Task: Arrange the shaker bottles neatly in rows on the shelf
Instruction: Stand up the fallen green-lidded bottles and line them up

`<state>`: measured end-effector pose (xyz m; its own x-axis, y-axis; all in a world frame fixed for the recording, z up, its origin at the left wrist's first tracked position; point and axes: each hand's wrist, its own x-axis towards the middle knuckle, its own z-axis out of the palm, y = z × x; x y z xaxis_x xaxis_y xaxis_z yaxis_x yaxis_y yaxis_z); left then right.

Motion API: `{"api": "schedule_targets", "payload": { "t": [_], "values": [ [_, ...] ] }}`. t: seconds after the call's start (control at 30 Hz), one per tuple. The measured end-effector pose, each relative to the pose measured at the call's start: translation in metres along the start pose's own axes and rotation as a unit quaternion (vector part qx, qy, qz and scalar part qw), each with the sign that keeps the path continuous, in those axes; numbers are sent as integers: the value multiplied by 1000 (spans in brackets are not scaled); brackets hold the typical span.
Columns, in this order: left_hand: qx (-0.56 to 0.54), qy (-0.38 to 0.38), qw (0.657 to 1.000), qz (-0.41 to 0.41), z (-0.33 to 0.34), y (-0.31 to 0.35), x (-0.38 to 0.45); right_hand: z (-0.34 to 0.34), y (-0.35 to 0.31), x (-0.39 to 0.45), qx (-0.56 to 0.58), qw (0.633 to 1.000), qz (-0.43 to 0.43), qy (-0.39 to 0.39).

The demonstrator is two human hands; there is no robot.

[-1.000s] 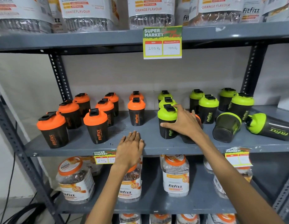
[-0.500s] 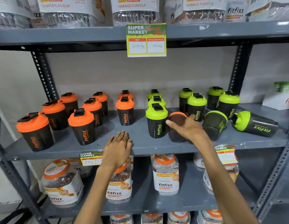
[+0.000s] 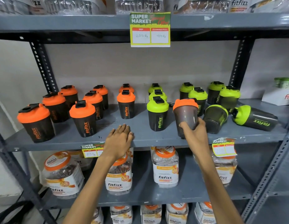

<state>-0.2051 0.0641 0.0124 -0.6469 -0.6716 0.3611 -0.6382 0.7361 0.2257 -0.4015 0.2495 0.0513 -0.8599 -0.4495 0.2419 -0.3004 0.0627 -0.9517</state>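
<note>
The right hand (image 3: 194, 131) is now gripping the orange-lidded bottle (image 3: 185, 117) upright among the green ones, ready to move it, while the left hand (image 3: 119, 139) is resting flat, fingers spread, on the shelf (image 3: 140, 126)

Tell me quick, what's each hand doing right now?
Left hand: open, flat on the shelf edge, holding nothing.
Right hand: closed around the orange-lidded shaker, near its base.

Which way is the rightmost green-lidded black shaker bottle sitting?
Tipped over: the rightmost green-lidded black shaker bottle lies on its side on the grey shelf.
</note>
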Motion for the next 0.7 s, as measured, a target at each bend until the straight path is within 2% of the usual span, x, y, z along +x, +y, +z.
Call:
{"api": "schedule_targets", "payload": {
  "t": [0.13, 0.27, 0.5, 0.7],
  "values": [
    [-18, -5, 1000, 21, -6, -10, -6, 13, -14, -47, 94, 993, -58, 30],
    [-6, -2, 999, 40, -14, -30, -20, 46, -35, -78, 120, 988, -99, 6],
    [19, 15, 999, 36, -21, -64, -43, 138, -65, -87, 17, 992, -123, -25],
    [39, 34, 997, 56, -21, -75, -46, 205, -58, -59, -31, 995, -91, -16]
  ]
}}
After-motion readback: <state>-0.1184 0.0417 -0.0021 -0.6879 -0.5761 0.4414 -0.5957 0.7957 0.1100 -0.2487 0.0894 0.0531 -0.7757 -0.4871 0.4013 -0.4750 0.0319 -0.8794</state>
